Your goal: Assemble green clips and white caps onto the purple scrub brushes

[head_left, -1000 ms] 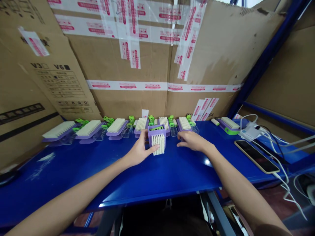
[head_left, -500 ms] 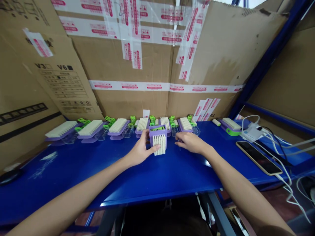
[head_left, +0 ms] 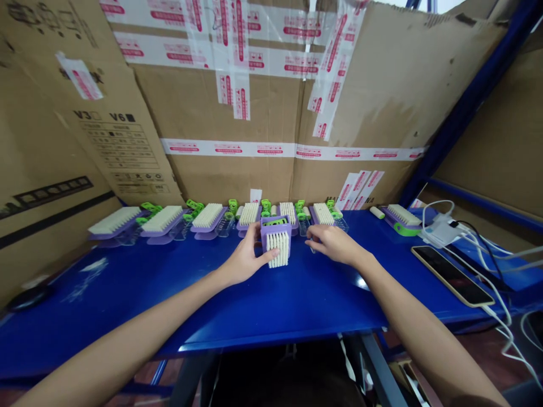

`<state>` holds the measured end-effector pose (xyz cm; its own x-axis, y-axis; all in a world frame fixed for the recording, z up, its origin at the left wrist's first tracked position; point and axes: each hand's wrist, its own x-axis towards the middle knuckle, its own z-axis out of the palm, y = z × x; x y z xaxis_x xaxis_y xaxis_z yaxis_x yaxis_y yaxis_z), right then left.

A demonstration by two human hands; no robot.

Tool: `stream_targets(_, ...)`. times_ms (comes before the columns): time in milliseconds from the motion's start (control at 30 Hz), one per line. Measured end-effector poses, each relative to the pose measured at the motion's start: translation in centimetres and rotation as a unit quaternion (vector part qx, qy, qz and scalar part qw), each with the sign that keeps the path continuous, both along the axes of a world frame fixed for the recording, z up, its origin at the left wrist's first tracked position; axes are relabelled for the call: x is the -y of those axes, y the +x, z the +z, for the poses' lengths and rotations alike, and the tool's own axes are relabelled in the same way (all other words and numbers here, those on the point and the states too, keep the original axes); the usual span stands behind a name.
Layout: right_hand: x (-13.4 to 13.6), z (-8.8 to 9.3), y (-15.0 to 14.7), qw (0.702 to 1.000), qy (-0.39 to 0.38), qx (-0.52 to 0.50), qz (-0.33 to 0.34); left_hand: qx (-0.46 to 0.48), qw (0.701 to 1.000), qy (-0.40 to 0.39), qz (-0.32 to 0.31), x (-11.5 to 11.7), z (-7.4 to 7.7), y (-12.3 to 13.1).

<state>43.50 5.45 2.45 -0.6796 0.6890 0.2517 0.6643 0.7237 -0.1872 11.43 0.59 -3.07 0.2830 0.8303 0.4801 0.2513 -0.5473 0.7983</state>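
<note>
Only the viewpoint has clearly moved: everything sits slightly farther right in the head view than a second ago. The left hand (head_left: 246, 260) grasps a purple brush (head_left: 278, 243), thumb across its cream bristles; whether its lower end touches the blue table (head_left: 271, 308) cannot be told. Just right of the purple brush, and apart from it, the right hand (head_left: 333, 243) curls its fingers; whether they grip anything is too small to tell. Behind the purple brush stretches a row of similar brushes (head_left: 208, 215). Well to its right lies a phone (head_left: 453, 276).
</note>
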Motion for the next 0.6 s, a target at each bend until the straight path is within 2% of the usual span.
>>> stream_targets(133, -0.4, 0.7, 1.0, 1.0, 0.016, -0.017, -0.018, -0.005, 1.0, 0.008, 0.0, 0.1, 0.2, -0.1)
stream_targets(233, -1.4, 1.3, 3.2, 0.997, 0.015, -0.052, -0.059, -0.019, 1.0, 0.005, 0.0, 0.2, 0.4, -0.3)
stream_targets(333, -3.1, 1.5, 6.6, 0.985, 0.042, -0.086, -0.147, -0.031, 0.999, 0.012, 0.001, 0.2, 0.6, -0.4)
stream_targets(433, -5.0, 1.2, 10.1, 0.957, 0.11, -0.102, -0.25, -0.03, 0.999, 0.034, 0.006, 0.2, 0.7, -0.5)
stream_targets(500, -6.1, 0.6, 11.8, 0.926, 0.139, -0.088, -0.339, -0.023, 0.998, 0.052, 0.011, 0.2, 0.9, -0.5)
stream_targets(600, -7.0, -0.8, 13.5, 0.9, 0.142, -0.083, -0.403, -0.018, 0.997, 0.071, 0.011, 0.3, 1.1, -0.5)
